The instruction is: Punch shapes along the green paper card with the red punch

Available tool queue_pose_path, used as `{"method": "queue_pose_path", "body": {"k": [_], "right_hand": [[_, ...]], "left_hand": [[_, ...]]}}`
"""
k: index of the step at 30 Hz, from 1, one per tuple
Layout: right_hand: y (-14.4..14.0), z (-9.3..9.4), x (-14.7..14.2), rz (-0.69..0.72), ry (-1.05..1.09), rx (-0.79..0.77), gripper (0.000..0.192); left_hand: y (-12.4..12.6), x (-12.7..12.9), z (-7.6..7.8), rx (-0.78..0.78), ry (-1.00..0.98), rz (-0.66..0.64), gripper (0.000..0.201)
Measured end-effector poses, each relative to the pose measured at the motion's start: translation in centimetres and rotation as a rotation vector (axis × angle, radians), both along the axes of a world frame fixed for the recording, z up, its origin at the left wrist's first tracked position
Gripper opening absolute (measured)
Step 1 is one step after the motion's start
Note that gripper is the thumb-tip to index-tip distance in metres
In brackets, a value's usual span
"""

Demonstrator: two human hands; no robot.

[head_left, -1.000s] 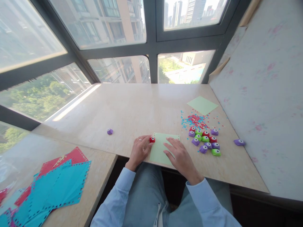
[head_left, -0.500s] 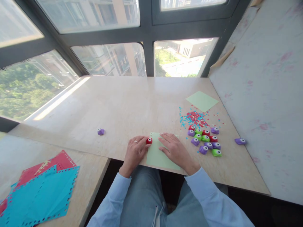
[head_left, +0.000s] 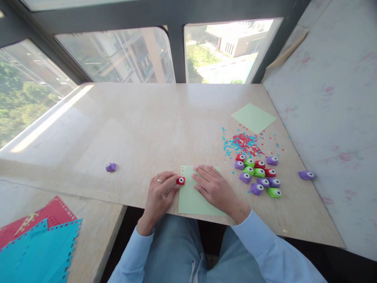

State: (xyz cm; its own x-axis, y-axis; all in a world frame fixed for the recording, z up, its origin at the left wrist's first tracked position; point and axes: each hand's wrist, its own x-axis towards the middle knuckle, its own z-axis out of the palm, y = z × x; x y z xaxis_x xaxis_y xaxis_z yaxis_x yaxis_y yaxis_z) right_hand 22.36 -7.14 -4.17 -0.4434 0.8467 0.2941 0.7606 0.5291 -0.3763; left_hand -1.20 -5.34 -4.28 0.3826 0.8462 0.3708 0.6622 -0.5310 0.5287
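In the left hand (head_left: 160,192), pinched narrow between thumb and fingers, sat the red punch (head_left: 180,180), at the left edge of the green sheet (head_left: 188,202). Right hand (head_left: 216,188) lay flattened on the sheet, fingers extended. Punch cluster (head_left: 259,173) right of it; lone purple punch (head_left: 110,167) left of the left hand.

A: Any lettering you can read here?
B: None, neither words nor numbers. The only signs are tiny pictures: the red punch (head_left: 180,181) in the left hand (head_left: 160,194) bears a white disc with a dark shape.
A: And the clustered punches (head_left: 259,173)?
B: White discs too, with dark marks. Some look like stars; others are too small to tell.
A: The purple punch (head_left: 306,175) beside the wall (head_left: 341,122)?
B: Another white disc, dark mark in its middle.
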Motion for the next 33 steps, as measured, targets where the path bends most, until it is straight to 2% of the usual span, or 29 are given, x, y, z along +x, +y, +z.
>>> {"method": "queue_pose_path", "body": {"k": [19,33], "right_hand": [[-0.11,-0.06,0.02,0.014,0.015,0.002,0.031],[-0.13,-0.01,-0.02,0.002,0.017,-0.013,0.032]], "left_hand": [[0.66,0.52,0.32,-0.079,-0.006,0.082,0.022],[0.32,0.23,0.87,-0.087,0.058,0.008,0.022]]}}
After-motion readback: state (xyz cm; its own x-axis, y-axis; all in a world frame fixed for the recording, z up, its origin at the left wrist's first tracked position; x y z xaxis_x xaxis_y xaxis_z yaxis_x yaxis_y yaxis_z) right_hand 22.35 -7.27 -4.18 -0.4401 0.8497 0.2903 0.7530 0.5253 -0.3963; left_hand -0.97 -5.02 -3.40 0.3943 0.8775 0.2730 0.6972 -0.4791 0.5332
